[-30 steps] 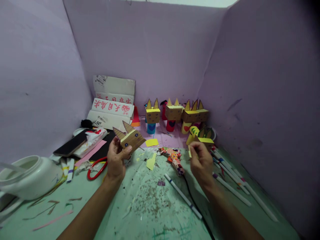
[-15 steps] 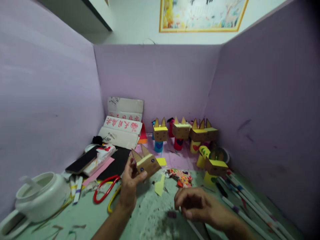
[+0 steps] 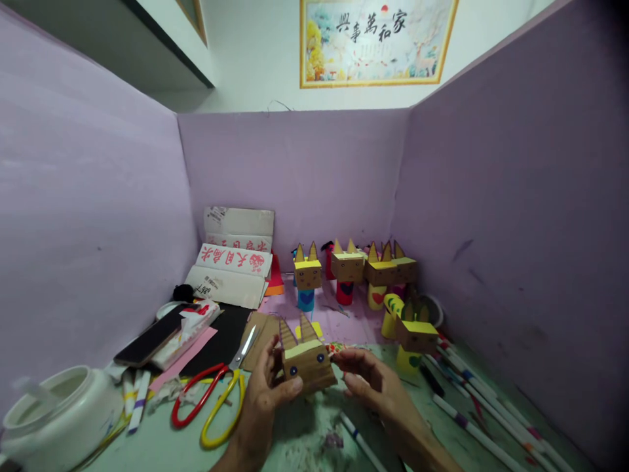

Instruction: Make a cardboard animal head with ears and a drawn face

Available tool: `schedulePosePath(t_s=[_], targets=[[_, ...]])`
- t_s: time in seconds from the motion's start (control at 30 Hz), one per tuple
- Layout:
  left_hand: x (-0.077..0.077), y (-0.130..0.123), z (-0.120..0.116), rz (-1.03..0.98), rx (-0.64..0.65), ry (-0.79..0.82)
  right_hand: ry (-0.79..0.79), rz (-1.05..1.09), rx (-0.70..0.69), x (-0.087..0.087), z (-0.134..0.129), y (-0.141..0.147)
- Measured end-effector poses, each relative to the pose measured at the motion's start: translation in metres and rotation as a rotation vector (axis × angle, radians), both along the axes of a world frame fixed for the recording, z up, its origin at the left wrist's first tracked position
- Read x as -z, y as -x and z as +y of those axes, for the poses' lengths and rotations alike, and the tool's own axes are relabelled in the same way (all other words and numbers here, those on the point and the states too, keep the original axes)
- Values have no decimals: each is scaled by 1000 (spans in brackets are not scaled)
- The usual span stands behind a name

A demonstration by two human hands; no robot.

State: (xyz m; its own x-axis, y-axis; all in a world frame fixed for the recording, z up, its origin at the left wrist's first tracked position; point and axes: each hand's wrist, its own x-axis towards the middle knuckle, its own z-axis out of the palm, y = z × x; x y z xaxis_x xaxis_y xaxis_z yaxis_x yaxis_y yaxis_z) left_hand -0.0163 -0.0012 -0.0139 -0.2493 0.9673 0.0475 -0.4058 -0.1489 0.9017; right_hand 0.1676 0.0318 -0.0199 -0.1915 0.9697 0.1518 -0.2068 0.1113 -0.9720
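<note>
Evidently, the left hand (image 3: pixel 260 400) bears the weight of the cardboard head (image 3: pixel 313 379), which sits tilted just below the middle of the frame; its thumb presses the front under one drawn eye while the fingers wrap the left side, a pinch that seems chosen to leave the two pointed ears (image 3: pixel 308 328) uncovered and the face turned toward the wearer; the right hand (image 3: pixel 381 390), lower right of centre, is loosely curled with thumb and forefinger apart, pinching nothing that shows; it hovers just beside the head's right edge, perhaps to steady it, though whether a fingertip touches I cannot tell; the scissors (image 3: pixel 230 370), lower left of centre, point their handles toward the bottom of the frame, presumably for easy reach; similar eared figures (image 3: pixel 308 275) stand right of centre, farther back, likely so that the front stays clear for handling; one more figure (image 3: pixel 417 339) stands nearer, beyond the right hand; the white markers (image 3: pixel 474 431) lie at lower right, roughly lengthwise along the wall, perhaps to keep them out of the way.
</note>
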Motion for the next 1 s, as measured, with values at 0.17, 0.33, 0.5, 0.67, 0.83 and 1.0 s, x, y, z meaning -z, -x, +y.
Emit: schedulePosePath(t_s=[0.17, 0.33, 0.5, 0.67, 0.83, 1.0], targets=[[-1, -6, -7, -22, 133, -22, -26, 52, -83, 7, -1, 7], [-5, -6, -10, -43, 138, 41, 23, 40, -170, 7, -1, 6], [-4, -6, -10, -1, 145, 38, 55, 56, -156, -2, -4, 7], [2, -6, -8, -32, 131, -28, 71, 153, -133, -11, -8, 5], [8, -3, -5, -18, 156, -56, 82, 201, -146, -8, -7, 6], [14, 2, -1, 76, 37, -95, 46, 194, -140, -1, -5, 6]])
